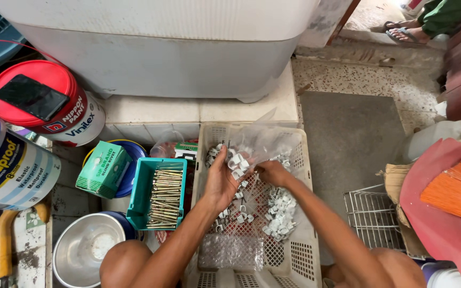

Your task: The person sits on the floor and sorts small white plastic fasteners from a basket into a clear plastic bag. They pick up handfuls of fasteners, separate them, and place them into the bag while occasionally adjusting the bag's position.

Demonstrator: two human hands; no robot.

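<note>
L hand (221, 184) cupped open, palm up, holding white cable clips (237, 161) over the perforated basket (300, 250). R hand (273, 172) fingers pinch the clear plastic bag (262, 140) above it. More clips (278, 213) lie in the basket; teal tray of screws (158, 194) just beside.

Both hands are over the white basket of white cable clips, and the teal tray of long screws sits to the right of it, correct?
Not quite. The head view shows the teal tray of long screws left of the white basket, not right. Both hands, left and right, are over the white cable clips.
</note>
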